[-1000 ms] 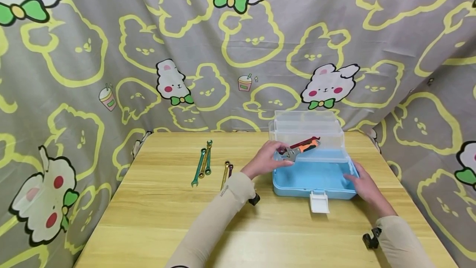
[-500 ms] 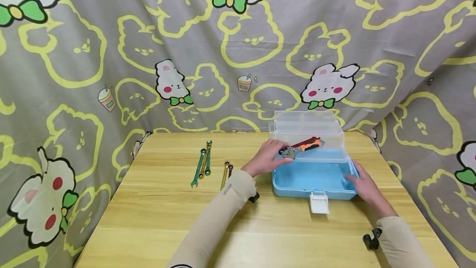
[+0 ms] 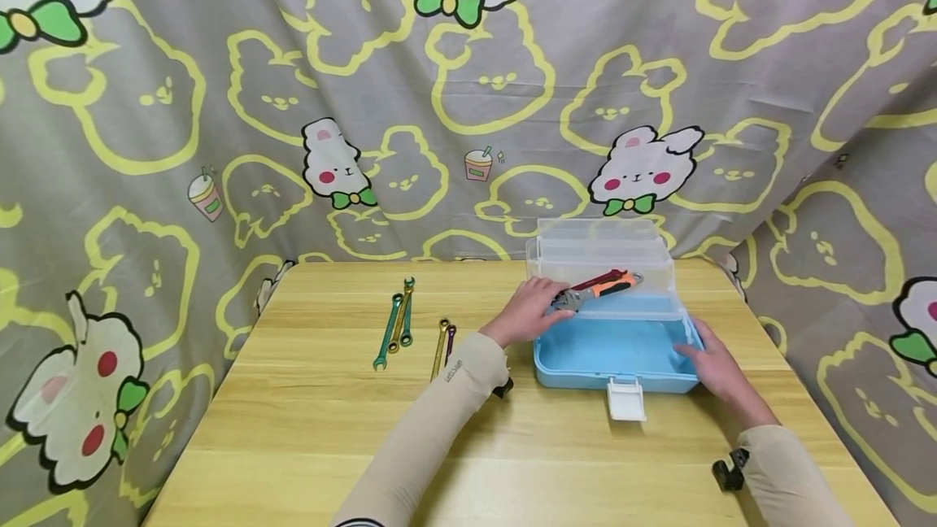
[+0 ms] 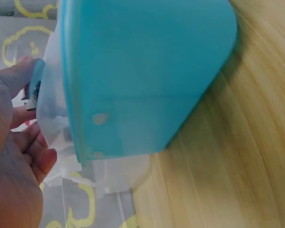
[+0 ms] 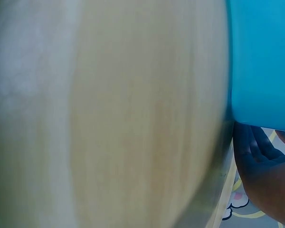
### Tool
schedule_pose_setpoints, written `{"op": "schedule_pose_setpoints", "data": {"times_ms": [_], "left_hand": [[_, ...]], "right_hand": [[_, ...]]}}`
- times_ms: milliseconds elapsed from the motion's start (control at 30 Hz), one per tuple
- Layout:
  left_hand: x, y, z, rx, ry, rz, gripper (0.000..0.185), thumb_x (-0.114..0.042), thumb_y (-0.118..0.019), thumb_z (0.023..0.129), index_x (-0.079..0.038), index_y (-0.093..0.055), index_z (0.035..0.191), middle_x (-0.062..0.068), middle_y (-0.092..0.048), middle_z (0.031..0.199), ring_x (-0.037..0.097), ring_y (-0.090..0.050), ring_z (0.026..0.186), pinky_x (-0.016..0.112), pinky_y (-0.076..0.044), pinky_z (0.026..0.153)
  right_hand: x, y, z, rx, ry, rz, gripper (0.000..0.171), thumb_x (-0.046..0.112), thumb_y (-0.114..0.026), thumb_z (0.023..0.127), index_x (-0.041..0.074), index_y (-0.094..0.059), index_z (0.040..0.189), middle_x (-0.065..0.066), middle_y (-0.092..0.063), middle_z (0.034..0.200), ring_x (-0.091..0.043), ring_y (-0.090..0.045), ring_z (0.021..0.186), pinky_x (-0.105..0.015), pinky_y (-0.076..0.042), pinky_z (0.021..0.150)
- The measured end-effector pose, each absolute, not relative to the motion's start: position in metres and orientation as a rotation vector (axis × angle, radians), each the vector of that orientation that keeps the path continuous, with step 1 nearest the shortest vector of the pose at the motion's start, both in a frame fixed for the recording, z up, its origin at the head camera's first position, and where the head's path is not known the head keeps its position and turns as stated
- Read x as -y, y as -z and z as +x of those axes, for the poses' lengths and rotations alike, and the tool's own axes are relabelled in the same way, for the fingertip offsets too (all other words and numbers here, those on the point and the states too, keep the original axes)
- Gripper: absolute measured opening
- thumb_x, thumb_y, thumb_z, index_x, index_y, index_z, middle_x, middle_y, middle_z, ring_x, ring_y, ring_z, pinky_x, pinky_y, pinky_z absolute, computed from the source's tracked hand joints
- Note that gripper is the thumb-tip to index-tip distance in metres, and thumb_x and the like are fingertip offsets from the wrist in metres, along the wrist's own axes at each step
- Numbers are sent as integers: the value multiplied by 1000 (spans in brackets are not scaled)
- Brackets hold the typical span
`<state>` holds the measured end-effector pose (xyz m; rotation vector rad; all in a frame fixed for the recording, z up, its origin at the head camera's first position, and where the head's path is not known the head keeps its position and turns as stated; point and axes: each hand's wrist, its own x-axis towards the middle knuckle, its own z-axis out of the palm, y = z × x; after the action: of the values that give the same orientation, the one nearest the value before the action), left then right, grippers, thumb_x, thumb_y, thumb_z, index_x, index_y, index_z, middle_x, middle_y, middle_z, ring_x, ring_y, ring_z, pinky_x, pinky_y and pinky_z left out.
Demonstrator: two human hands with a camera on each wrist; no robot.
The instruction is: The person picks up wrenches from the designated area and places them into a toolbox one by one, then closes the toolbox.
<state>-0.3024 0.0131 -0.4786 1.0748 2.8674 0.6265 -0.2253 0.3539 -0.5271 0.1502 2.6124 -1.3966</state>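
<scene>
A light blue toolbox [image 3: 578,379] stands with its clear lid raised and a translucent tray [image 3: 662,287] tilted up at the back. At the tray's left end, my left hand [image 3: 523,311] pinches the silver head of an adjustable wrench [image 3: 618,286], whose orange and black handle points right. A dark red wrench [image 3: 602,277] shows just behind it, partly covered. My right hand [image 3: 717,364] grips the box's right wall, thumb over the inside and fingers outside. In the left wrist view, the left fingers [image 4: 40,164] are close beside the tray, and the box's side fills the middle.
Several green and gold wrenches [image 3: 398,320] lie on the wooden table [image 3: 293,429] at the left. Nearer the box, a gold wrench [image 3: 441,344] and a purple one [image 3: 450,338] are partly behind the left sleeve. A white latch [image 3: 626,402] hangs from the box front.
The adjustable wrench has shifted slightly right over the tray, with my left hand still at its head. My right hand stays on the toolbox wall.
</scene>
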Motion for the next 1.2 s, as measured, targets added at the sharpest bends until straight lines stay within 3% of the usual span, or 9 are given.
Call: {"op": "schedule_pose_setpoints", "data": {"times_ms": [1200], "left_hand": [[-23, 471, -312, -2751, -699, 961, 58, -39, -51, 109, -11, -42, 158, 7, -53, 155, 23, -47, 142, 37, -36, 121]], "right_hand": [[-354, 528, -224, -2639, 1387, 113, 74, 21, -43, 110, 0, 3, 164, -39, -1, 165, -64, -1, 149, -80, -5, 116]]}}
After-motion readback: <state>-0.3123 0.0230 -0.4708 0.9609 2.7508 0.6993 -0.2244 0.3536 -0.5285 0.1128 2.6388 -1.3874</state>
